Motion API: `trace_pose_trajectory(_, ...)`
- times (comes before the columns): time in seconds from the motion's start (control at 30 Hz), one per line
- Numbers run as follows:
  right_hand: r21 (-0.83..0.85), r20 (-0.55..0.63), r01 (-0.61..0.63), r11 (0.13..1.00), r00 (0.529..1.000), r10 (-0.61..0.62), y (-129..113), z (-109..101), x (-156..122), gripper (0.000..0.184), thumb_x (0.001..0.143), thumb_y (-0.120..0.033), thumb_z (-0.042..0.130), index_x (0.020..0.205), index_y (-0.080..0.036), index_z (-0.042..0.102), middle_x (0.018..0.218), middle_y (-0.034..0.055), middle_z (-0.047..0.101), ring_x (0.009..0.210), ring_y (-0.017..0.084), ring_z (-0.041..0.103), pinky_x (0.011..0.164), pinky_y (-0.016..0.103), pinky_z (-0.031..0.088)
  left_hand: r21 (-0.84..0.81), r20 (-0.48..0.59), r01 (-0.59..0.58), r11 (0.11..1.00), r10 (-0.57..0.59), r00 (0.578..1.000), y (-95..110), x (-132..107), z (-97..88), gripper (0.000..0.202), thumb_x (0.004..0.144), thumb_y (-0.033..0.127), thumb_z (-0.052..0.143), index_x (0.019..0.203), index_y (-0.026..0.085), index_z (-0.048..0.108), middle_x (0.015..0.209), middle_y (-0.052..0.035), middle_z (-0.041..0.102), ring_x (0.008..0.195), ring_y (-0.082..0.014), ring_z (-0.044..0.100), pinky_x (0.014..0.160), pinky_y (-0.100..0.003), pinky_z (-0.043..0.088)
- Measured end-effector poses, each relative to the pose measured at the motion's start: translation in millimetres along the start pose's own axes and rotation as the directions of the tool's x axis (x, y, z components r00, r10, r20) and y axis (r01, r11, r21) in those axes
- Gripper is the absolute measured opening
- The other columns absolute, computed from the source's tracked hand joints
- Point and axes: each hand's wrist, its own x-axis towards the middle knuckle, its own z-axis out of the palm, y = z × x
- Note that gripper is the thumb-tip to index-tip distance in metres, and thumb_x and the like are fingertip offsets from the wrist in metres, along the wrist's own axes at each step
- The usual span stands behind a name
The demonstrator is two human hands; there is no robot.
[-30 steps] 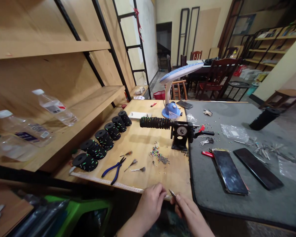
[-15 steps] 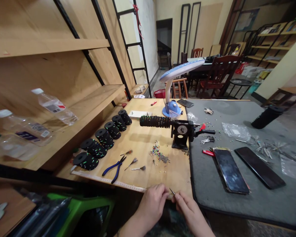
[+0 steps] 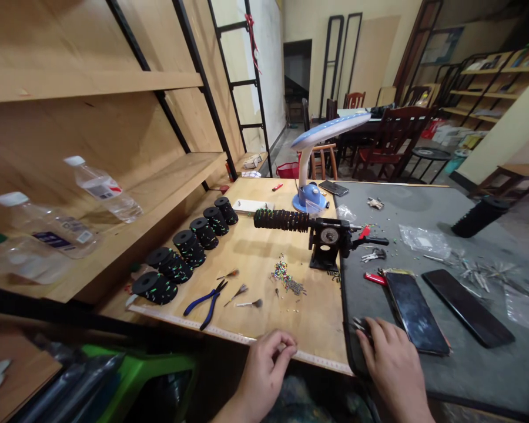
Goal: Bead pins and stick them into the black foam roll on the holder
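My left hand [image 3: 270,367] is over the front edge of the wooden table, thumb and forefinger pinched together; whatever lies between them is too small to make out. On the grey mat [image 3: 405,223] at the right rests my right hand [image 3: 390,358], its fingers bent over a small dark thing with silvery tips [image 3: 358,324] that I cannot name. Beyond the hands lies a pile of coloured beads [image 3: 282,270] with small dark metal pieces at its near end. Behind it stands a black device with a dial [image 3: 328,238], bearing a ribbed black roll [image 3: 280,220].
Blue-handled pliers [image 3: 206,302] and small brushes [image 3: 249,303] lie left of the beads. Several black foam spools [image 3: 187,247] line the left side. A blue lamp [image 3: 309,197] stands behind. Two phones [image 3: 417,311] and a red lighter [image 3: 374,278] occupy the mat.
My right hand has moved right, away from my left hand and onto the grey mat. The slim dark tool it held is no longer plainly visible. My left hand stays near the table edge.
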Motion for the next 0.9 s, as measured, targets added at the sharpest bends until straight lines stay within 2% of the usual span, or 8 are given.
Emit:
trace_pose_trajectory(0.07,0.145,-0.065,0.087,0.986,0.995,-0.079,-16,0,3,0.030,0.089,-0.039,0.046,0.103,-0.017,0.062,0.105,0.0168,0.066,0.101,0.033,0.057,0.085,0.047,0.045,-0.031,-0.072,-0.024,0.999,0.021,0.997,2,-2,-5.0,0.015,0.087,0.023,0.054,0.075,0.019,0.061,0.090,-0.0074,0.067,0.081,-0.0199,0.063,0.067,-0.025,0.047)
trace_pose_trajectory(0.13,0.379,-0.014,0.145,0.914,0.988,-0.151,-41,3,6,0.027,0.091,-0.031,0.046,0.112,-0.019,0.057,0.110,0.0137,0.065,0.103,0.028,0.058,0.085,0.040,0.048,-0.052,-0.130,-0.034,0.998,0.028,0.991,5,-4,-10.3,0.016,0.086,0.025,0.055,0.073,0.019,0.062,0.097,-0.0096,0.067,0.086,-0.0221,0.063,0.068,-0.026,0.048)
trace_pose_trajectory(0.2,0.520,0.061,0.135,0.844,0.979,-0.195,-68,9,11,0.027,0.092,-0.025,0.044,0.116,-0.020,0.055,0.106,0.0114,0.066,0.094,0.023,0.061,0.075,0.031,0.051,-0.101,-0.153,-0.033,0.994,0.017,0.988,7,-6,-15.0,0.017,0.086,0.028,0.056,0.072,0.019,0.062,0.096,-0.0100,0.067,0.088,-0.0230,0.063,0.070,-0.027,0.049)
trace_pose_trajectory(0.27,0.486,0.091,0.164,0.859,0.967,-0.237,-89,18,19,0.026,0.091,-0.019,0.042,0.113,-0.020,0.058,0.099,0.0097,0.066,0.088,0.022,0.061,0.074,0.030,0.049,-0.169,-0.152,-0.026,0.985,0.000,0.988,7,-7,-18.7,0.017,0.086,0.029,0.056,0.072,0.018,0.061,0.091,-0.0093,0.067,0.089,-0.0229,0.063,0.074,-0.028,0.050)
trace_pose_trajectory(0.4,0.202,0.143,0.242,0.949,0.951,-0.273,-109,39,35,0.031,0.086,-0.011,0.048,0.112,-0.020,0.062,0.090,0.0091,0.063,0.083,0.024,0.056,0.068,0.032,0.044,-0.251,-0.174,0.006,0.968,-0.051,0.983,1,-9,-23.9,0.020,0.086,0.032,0.057,0.072,0.017,0.059,0.081,-0.0073,0.066,0.081,-0.0206,0.063,0.074,-0.027,0.049)
trace_pose_trajectory(0.63,-0.001,0.281,0.348,0.937,0.900,-0.334,-126,55,45,0.027,0.083,-0.012,0.057,0.108,-0.021,0.063,0.093,0.0103,0.060,0.085,0.026,0.051,0.071,0.035,0.039,-0.304,-0.175,0.028,0.952,-0.085,0.981,-6,-8,-30.2,0.020,0.086,0.034,0.057,0.074,0.017,0.059,0.079,-0.0049,0.062,0.078,-0.0184,0.060,0.072,-0.024,0.048)
trace_pose_trajectory(0.77,0.014,0.280,0.420,0.907,0.869,-0.407,-133,54,36,0.028,0.083,-0.015,0.058,0.110,-0.023,0.060,0.091,0.0086,0.060,0.084,0.026,0.050,0.069,0.035,0.037,-0.338,-0.178,0.038,0.941,-0.103,0.979,-8,-6,-35.7,0.018,0.086,0.033,0.058,0.076,0.018,0.059,0.081,-0.0044,0.062,0.080,-0.0182,0.059,0.074,-0.024,0.047)
trace_pose_trajectory(0.9,0.172,0.247,0.471,0.865,0.829,-0.501,-129,54,6,0.029,0.081,-0.017,0.060,0.109,-0.025,0.059,0.089,0.0053,0.060,0.079,0.023,0.050,0.068,0.033,0.037,-0.366,-0.202,0.059,0.929,-0.141,0.969,-9,-3,-42.1,0.020,0.084,0.035,0.060,0.076,0.017,0.060,0.080,-0.0050,0.061,0.080,-0.0192,0.059,0.073,-0.025,0.048)
